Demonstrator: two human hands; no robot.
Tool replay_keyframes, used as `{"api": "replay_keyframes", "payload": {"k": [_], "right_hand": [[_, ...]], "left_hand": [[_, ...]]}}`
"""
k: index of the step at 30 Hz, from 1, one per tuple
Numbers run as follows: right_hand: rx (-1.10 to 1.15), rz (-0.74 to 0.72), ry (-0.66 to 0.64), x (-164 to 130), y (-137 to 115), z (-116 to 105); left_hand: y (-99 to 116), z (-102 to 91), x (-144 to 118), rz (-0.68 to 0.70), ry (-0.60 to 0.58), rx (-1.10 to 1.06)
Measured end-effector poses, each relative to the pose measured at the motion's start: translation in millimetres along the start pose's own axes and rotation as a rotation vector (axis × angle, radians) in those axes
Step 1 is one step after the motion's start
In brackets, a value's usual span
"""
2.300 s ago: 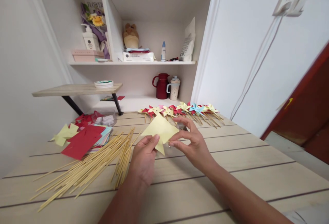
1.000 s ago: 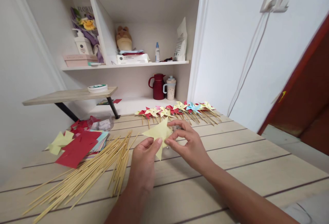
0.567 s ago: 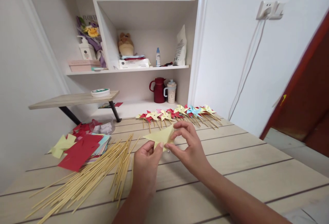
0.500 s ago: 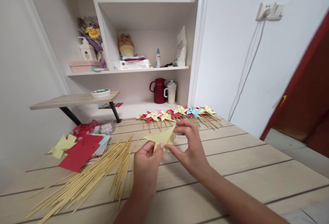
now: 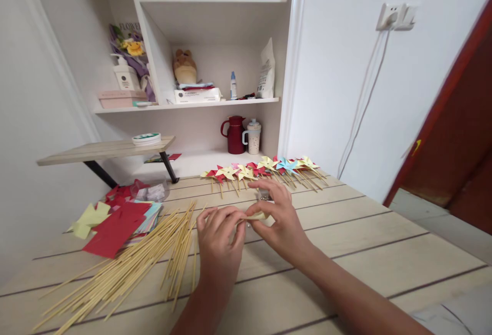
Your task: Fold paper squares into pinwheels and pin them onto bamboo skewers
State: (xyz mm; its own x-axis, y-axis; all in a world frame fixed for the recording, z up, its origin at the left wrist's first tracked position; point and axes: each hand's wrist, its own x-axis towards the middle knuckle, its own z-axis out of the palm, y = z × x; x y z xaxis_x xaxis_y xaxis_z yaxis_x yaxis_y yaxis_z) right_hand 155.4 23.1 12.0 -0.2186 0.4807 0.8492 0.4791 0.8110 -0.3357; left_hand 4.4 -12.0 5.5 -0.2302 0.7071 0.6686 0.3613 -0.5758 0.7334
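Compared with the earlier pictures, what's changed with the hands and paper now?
The left hand has turned over the yellow paper, which went from showing a broad face to only a thin strip. The right hand stays at the paper. The sticks and pinwheels lie as before.

Planked counter (image 5: 376, 228), dark seams. Loose thin sticks (image 5: 134, 258) fanned lower left; coloured paper squares (image 5: 117, 227) heaped left; pinwheels (image 5: 266, 163) rowed mid-frame.

A red jug (image 5: 236, 139) stood beside a speckled cup (image 5: 254, 140).
Above — a blue-capped bottle (image 5: 233, 89) stood on a white shelf (image 5: 192, 105).
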Motion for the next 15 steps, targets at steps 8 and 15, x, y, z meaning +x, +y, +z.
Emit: {"api": "replay_keyframes", "payload": {"k": [8, 15], "right_hand": [[0.666, 0.716, -0.111, 8, 8, -1], [1.020, 0.893, -0.123, 6, 14, 3]], "left_hand": [[-1, 3.7, 3, -0.118, 0.168, -0.140], [-5, 6.0, 3, -0.601, -0.049, -0.475]]}}
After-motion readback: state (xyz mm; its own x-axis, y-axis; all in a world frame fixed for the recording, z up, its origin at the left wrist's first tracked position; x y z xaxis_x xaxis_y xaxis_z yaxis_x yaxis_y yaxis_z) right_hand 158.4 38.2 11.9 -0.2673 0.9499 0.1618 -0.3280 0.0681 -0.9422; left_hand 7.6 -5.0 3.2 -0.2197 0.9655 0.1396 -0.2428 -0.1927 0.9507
